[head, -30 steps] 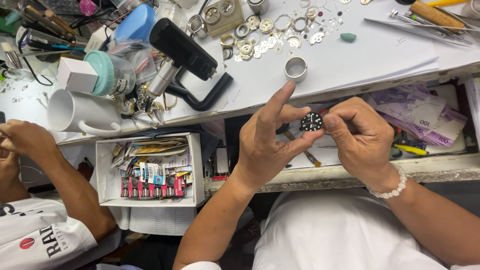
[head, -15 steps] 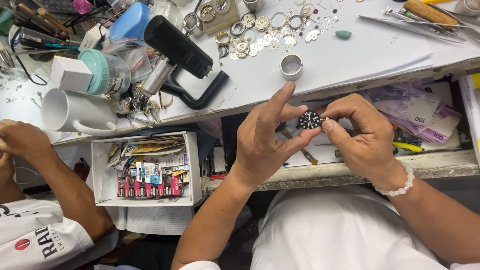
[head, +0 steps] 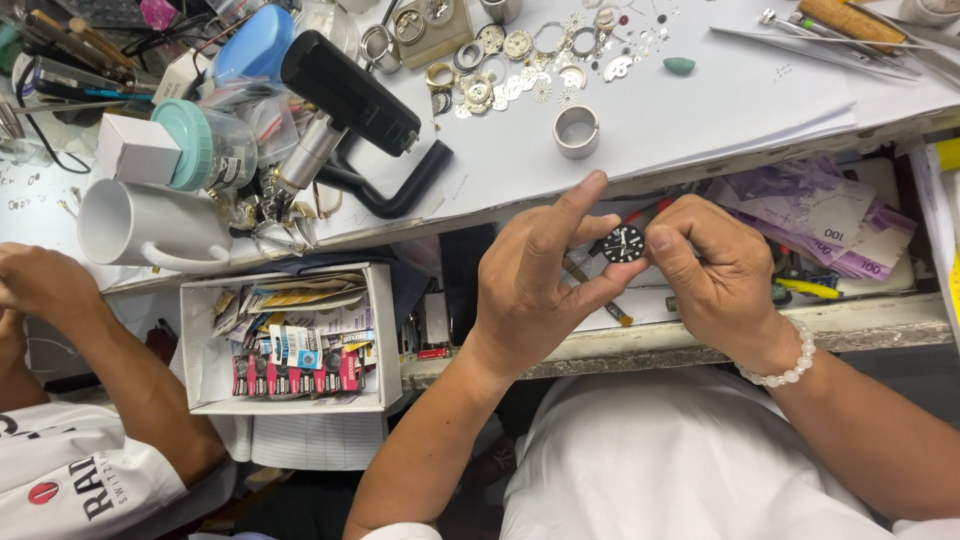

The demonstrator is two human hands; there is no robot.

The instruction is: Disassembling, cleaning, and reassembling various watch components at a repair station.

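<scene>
A small round black watch dial (head: 623,243) is held between both hands above an open drawer. My left hand (head: 535,285) pinches its left edge with thumb and a finger, the index finger stretched up toward the bench. My right hand (head: 712,270), with a white bead bracelet on the wrist, grips the dial's right edge with its fingertips. On the white bench top above lie a metal ring (head: 577,131) and several loose watch parts (head: 500,60).
A black-handled tool (head: 345,95), a white mug (head: 135,228), a teal-lidded jar (head: 205,148) and tweezers (head: 810,40) crowd the bench. Banknotes (head: 820,215) lie in the drawer. A white box of small packets (head: 290,345) sits left. Another person's arm (head: 90,340) is at far left.
Both hands stay on the dial with almost no movement; the view has shifted slightly.
</scene>
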